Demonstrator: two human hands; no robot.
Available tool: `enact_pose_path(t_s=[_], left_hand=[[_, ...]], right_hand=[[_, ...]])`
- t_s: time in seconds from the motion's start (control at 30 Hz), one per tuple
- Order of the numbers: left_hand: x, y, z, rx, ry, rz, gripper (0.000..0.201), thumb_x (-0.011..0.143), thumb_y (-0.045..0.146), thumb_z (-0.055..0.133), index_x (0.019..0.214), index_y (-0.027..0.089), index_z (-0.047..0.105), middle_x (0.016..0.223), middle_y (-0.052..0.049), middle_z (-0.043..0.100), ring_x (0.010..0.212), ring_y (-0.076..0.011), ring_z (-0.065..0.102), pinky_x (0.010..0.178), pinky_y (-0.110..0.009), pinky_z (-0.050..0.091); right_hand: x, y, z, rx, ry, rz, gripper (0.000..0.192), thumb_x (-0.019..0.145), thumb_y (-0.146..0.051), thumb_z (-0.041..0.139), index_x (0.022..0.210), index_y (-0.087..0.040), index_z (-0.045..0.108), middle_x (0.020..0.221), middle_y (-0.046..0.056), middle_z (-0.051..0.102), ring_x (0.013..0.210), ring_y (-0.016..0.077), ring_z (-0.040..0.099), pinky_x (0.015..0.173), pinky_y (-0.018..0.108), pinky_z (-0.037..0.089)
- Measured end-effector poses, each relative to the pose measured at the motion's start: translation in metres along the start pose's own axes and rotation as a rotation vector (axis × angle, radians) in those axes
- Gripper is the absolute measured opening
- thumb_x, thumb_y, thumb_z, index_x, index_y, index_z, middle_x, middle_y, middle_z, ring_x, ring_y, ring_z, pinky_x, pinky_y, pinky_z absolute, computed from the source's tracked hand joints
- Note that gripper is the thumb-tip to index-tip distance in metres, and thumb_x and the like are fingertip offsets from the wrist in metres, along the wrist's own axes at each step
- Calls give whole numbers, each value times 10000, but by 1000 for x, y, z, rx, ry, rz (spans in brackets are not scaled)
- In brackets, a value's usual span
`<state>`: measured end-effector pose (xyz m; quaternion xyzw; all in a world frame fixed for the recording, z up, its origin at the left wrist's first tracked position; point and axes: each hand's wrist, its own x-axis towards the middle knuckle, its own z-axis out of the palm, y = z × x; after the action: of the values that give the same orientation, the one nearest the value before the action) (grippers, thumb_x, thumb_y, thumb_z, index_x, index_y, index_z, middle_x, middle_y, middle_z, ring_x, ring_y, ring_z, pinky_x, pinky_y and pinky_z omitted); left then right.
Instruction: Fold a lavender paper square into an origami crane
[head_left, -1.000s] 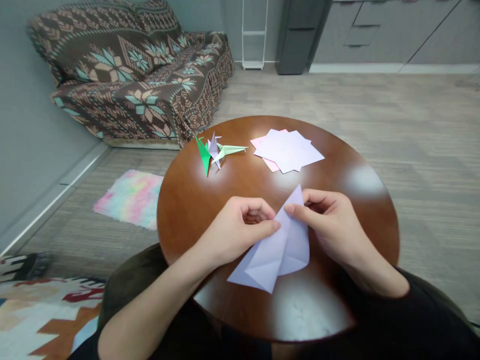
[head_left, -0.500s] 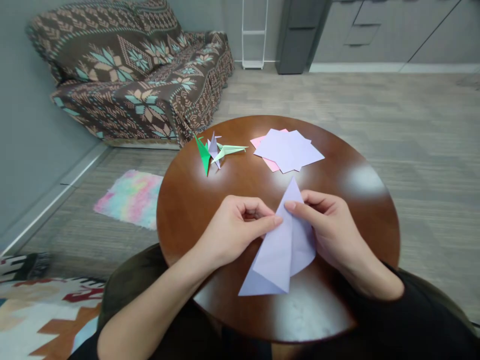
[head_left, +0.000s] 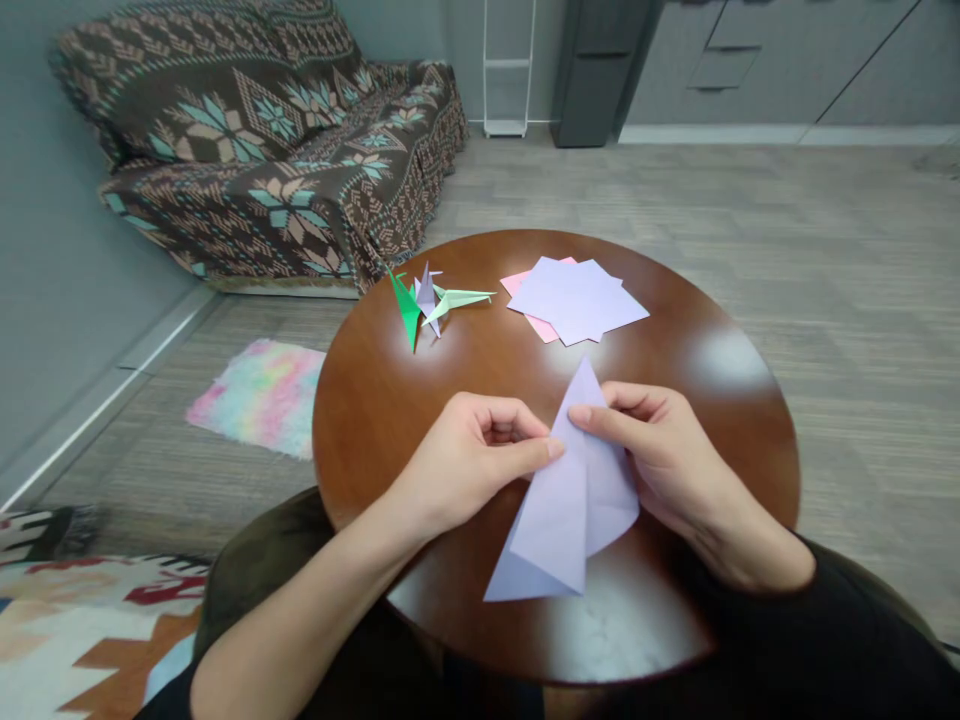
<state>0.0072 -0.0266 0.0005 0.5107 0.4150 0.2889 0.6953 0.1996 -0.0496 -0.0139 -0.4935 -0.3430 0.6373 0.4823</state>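
Note:
A partly folded sheet of lavender origami paper [head_left: 559,510] is held above the round table, its narrow point facing away from me and its wider, layered end toward me. My left hand [head_left: 480,455] pinches the left edge between thumb and fingers. On the other side, my right hand [head_left: 664,445] grips the right edge near the top, thumb pressed on the front face and fingers behind. The fingertips behind the paper are hidden. Beyond my hands lies a stack of lavender and pink paper sheets [head_left: 577,300].
At the table's far left stand folded paper cranes: a green one [head_left: 409,312], a lavender one [head_left: 426,298] and a pale green one [head_left: 459,299]. The brown table [head_left: 375,420] has a rounded edge. A patterned sofa [head_left: 285,190] and a fluffy pastel rug [head_left: 259,397] are beyond it.
The paper's lower end has shifted slightly toward me and to the right, and its right flap bulges a little further out. Both hands keep their pinch nearly in place.

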Motion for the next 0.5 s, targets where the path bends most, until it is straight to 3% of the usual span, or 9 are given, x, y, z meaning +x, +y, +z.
enact_pose_path(t_s=[0.5], left_hand=[[-2, -1, 1, 20, -2, 2, 251, 732, 331, 859, 706, 128, 713, 666, -19, 663, 613, -114, 557, 584, -223, 415]], right_hand=[[0, 2, -2, -65, 22, -54, 345, 690, -359, 932, 573, -159, 677, 538, -15, 636, 455, 62, 473, 432, 195, 314]])
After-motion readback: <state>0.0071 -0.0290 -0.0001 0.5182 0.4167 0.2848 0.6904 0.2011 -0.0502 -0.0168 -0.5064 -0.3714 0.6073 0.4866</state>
